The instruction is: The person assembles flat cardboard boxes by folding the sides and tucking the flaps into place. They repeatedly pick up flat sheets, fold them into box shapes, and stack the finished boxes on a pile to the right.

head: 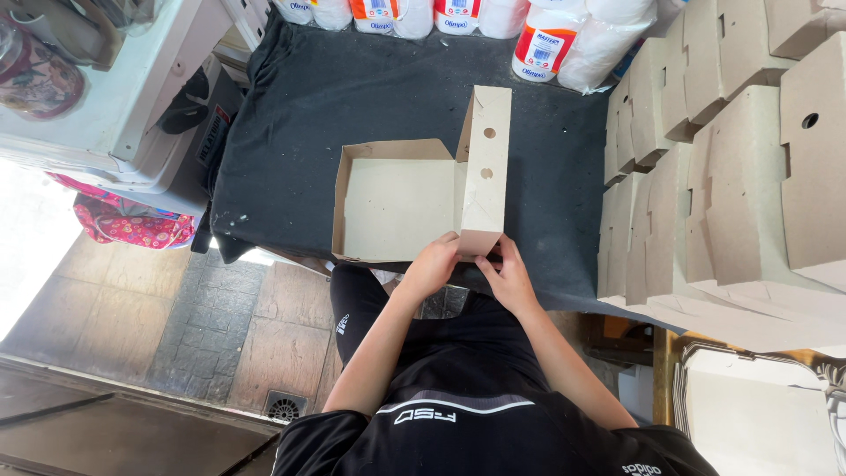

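A brown cardboard box lies half folded on a table covered with dark cloth. Its left and far walls stand up, and its lid flap with two round holes rises upright on the right side. My left hand grips the near right corner of the box. My right hand pinches the lower end of the upright flap at that same corner. Both hands touch the cardboard close together at the table's near edge.
Stacks of folded cardboard boxes fill the right side. Wrapped paper rolls line the far edge of the table. A white appliance and a pink patterned bag stand at left. Below are a stone floor and a drain.
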